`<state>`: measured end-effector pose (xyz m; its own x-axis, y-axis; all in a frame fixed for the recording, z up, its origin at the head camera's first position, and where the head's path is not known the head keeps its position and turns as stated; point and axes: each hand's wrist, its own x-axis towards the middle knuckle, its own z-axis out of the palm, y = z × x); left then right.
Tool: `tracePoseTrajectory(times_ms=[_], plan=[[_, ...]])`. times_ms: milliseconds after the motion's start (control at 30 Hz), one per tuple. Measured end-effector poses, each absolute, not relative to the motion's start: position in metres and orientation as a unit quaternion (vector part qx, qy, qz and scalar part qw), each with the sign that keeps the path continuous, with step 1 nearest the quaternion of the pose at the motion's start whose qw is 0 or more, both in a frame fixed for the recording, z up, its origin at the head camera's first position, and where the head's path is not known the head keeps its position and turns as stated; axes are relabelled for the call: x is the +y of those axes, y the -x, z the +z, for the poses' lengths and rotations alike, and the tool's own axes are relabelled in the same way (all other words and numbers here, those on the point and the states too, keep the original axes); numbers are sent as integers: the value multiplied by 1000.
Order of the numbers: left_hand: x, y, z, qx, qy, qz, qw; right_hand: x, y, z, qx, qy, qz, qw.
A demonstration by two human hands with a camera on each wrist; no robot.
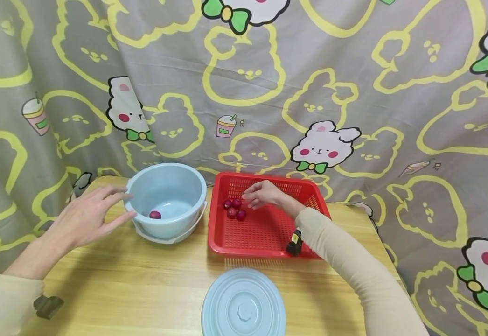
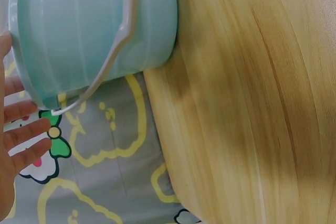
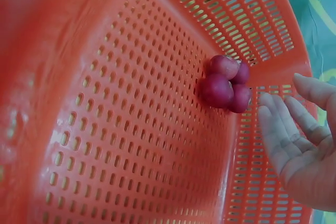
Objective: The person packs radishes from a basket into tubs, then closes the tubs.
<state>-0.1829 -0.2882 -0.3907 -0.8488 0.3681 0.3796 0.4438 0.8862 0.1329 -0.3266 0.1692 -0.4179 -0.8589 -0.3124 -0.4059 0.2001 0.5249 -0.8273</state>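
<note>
A light-blue bucket (image 1: 166, 186) with a white handle stands on the table's left, and one small round red radish (image 1: 155, 214) lies inside it. My left hand (image 1: 90, 212) is at the bucket's left rim with fingers extended and nothing held; the left wrist view shows its fingers beside the bucket wall (image 2: 89, 24). Whether they touch the rim I cannot tell. In a red perforated basket (image 1: 265, 240), several radishes (image 3: 218, 90) sit clustered in the left part. My right hand (image 1: 265, 194) is over the basket just beside them, its fingers loosely bent and holding nothing.
A round light-blue lid (image 1: 244, 308) lies on the wooden table (image 1: 143, 284) in front of the basket. A patterned grey curtain (image 1: 248, 79) hangs right behind the bucket and basket. The bucket and basket stand close together.
</note>
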Motion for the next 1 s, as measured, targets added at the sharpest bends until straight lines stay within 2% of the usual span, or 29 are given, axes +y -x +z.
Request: tracePoseTrajectory(times_ms=[533,1000], plan=[[-288,183,-392,-953,211,-108,188,185,335,-428,830,20,-455,321],[-288,183,-393,-950,216,-111,198,177,342,-439,834,48,-407,370]])
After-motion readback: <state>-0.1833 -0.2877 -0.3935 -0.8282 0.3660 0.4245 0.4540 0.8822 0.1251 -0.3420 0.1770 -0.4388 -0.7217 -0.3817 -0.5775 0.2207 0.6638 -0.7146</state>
